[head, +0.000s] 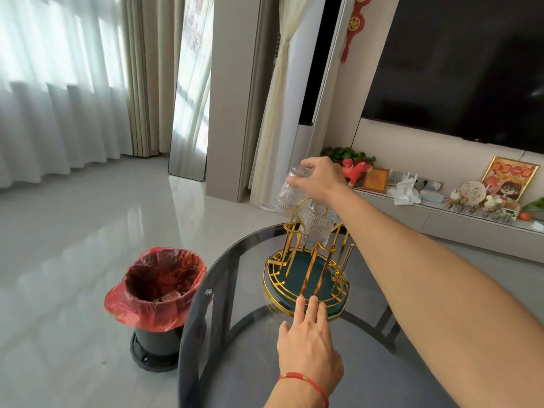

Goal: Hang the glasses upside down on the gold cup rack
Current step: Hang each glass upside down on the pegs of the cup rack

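The gold cup rack (306, 278), with a dark green round base and upright gold prongs, stands on a round glass table (235, 304). One clear patterned glass (319, 228) hangs upside down on a prong at the rack's far side. My right hand (319, 178) grips a second clear patterned glass (290, 191) by its base, upside down and tilted, above the rack's far left prongs. My left hand (307, 340), with a red string on the wrist, lies flat with its fingertips on the near rim of the rack's base.
A black bin with a red bag (156, 293) stands on the floor left of the table. A low TV unit (441, 216) with ornaments runs along the right wall. Curtains hang at the back left.
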`<state>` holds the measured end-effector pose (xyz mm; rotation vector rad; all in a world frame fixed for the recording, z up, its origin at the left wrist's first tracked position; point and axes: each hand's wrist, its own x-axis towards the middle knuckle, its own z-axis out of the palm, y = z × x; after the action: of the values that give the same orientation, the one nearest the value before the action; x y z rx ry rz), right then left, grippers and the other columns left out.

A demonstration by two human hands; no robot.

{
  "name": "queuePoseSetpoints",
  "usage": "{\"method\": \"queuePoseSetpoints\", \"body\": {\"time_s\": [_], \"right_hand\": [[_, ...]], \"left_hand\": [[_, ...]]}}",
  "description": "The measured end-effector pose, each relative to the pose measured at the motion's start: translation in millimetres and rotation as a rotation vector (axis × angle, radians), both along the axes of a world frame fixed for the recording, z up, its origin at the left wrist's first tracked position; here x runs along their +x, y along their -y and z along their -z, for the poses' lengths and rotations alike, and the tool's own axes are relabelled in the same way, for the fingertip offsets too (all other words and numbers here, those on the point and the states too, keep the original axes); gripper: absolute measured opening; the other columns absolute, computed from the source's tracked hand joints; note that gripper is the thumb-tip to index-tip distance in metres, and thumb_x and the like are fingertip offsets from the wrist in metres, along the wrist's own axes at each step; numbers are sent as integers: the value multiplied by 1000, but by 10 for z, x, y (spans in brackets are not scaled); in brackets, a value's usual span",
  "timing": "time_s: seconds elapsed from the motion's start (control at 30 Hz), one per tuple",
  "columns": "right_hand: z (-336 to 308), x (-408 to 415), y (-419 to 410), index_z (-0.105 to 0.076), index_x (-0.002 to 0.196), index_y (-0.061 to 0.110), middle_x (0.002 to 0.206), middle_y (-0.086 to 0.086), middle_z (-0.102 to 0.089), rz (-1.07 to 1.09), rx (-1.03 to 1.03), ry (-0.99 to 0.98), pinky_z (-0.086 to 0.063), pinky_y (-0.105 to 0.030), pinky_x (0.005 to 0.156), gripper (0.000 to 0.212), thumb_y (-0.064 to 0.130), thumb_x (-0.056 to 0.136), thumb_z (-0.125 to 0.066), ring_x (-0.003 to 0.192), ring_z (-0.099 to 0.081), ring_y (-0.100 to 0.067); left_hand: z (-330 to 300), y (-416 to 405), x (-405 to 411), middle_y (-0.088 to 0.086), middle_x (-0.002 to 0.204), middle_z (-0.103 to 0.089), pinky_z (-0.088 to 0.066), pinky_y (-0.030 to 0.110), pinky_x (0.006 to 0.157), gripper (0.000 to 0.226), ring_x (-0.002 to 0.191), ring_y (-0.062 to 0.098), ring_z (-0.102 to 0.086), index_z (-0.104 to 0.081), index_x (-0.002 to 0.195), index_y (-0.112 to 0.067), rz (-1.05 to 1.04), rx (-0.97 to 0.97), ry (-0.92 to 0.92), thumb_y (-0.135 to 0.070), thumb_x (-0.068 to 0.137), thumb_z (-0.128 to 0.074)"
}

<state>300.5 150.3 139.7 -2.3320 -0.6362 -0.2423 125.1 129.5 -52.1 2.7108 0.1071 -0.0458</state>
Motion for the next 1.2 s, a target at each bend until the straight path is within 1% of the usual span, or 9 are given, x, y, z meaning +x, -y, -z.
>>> {"method": "queuePoseSetpoints", "body": {"time_s": [0.1,0.2,0.33,0.5,0.63,0.77,0.97,1.1,1.2], "right_hand": [[104,7,-18,-58,146,9,148,-12,-61,11,-128,-10,-44,-45,110,75,41,83,-82,136,-56,-33],[179,15,-41,-60,143,17,146,-8,-62,25,-237,4,-48,-48,106,73,46,80,-82,132,-58,-32],[206,36,-52,-61,139,23,143,-7,-63,32,-406,32,-45,-48,104,72,52,76,-82,130,-57,-34],[231,76,-81,-62,136,28,139,-6,-66,49,-597,62,-41,-43,89,71,56,73,-81,128,-58,-33],[246,73,-111,-62,136,30,139,-9,-65,54,-665,90,-45,-48,101,71,57,74,-82,132,-53,-35],[266,64,-123,-64,135,22,133,-9,-68,36,-713,122,-46,-45,93,68,58,79,-79,124,-60,-33],[391,-85,-52,-70,118,21,122,-8,-69,85,-873,390,-34,-53,104,49,60,91,-61,127,-51,-31],[485,-212,171,-57,141,21,146,-8,-57,5,-744,423,-33,-54,110,48,46,102,-47,139,-44,-30],[527,-369,406,-34,160,23,171,-7,-28,-83,-628,368,-18,-55,125,56,34,106,-42,158,-19,-29]], "left_hand": [[-16,-29,-9,1,174,7,-14,54,127,83,158,27,15,-2,164,-20,20,-1,-34,-25,99,-53],[-8,-28,-21,0,173,11,-12,55,127,84,157,25,17,1,164,-21,21,-5,-42,-24,99,-52],[6,-29,-24,-2,173,13,-9,55,128,84,157,24,19,2,164,-22,25,-14,-57,-22,99,-51],[24,-42,-11,-4,173,12,-10,53,128,85,157,22,19,1,164,-23,13,-36,-45,-20,98,-51],[72,-26,-18,-7,174,7,-14,52,127,85,158,18,16,-3,164,-22,-19,-51,9,-18,95,-51],[78,-24,-6,-6,174,6,-17,53,127,85,158,19,15,-3,164,-23,-24,-48,6,-19,96,-53],[87,3,3,-5,174,4,-23,53,126,86,158,21,12,-5,164,-22,-34,-32,11,-19,94,-54],[98,2,-2,-4,174,4,-23,52,125,87,158,21,12,-4,164,-21,-36,0,20,-21,94,-55],[104,-4,-14,-4,174,6,-23,52,126,88,158,23,13,-2,164,-22,-34,31,13,-22,95,-55]]}}
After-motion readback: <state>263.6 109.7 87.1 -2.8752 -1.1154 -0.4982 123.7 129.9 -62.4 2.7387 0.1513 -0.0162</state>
